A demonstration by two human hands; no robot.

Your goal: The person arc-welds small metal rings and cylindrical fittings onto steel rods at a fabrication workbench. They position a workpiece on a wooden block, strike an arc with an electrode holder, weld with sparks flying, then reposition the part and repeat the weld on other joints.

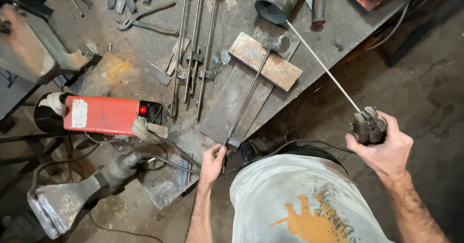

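Note:
My right hand (386, 148) is closed around a dark electrode holder (369, 125), off the table's right edge. A long thin welding rod (321, 64) runs from it up-left toward a grey steel pipe (279, 1). My left hand (212, 162) grips the near end of a long steel rod (247, 98) at the table's front edge. That rod lies across a flat steel plate (232, 103) and a rusty rectangular plate (266, 61).
A red welding machine (104, 115) sits at the left of the steel table (145, 44). Several long rods with small brackets (193, 54) lie in the middle. Tongs (145, 23) and scrap strips lie at the back. An anvil-like block (67, 202) stands below left.

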